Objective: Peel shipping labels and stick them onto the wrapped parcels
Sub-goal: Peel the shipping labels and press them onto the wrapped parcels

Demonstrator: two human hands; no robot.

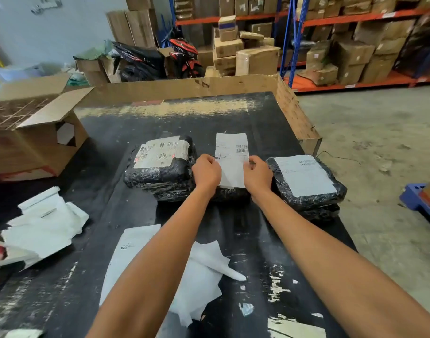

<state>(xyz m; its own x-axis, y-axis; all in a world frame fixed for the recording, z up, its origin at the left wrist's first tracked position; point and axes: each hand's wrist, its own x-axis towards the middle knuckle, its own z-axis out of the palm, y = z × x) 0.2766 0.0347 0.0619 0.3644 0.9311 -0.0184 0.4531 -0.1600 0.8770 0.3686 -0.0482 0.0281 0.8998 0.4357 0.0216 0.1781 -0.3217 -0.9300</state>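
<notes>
A white shipping label (231, 159) with barcodes is held up between both hands above the black table (233, 118). My left hand (206, 172) pinches its left edge and my right hand (257, 177) pinches its right edge. Below the label a black wrapped parcel (229, 193) is mostly hidden by my hands. To the left lies a black wrapped parcel (160, 172) bearing a printed label. To the right lies another black wrapped parcel (306, 184) with a white label stuck on top.
Loose white backing sheets (199, 272) lie near the table's front, more crumpled white paper (45, 228) at the left. An open cardboard box (33, 132) stands at far left. A cardboard wall (294, 113) edges the table's back and right. Shelves of boxes (343, 45) stand behind.
</notes>
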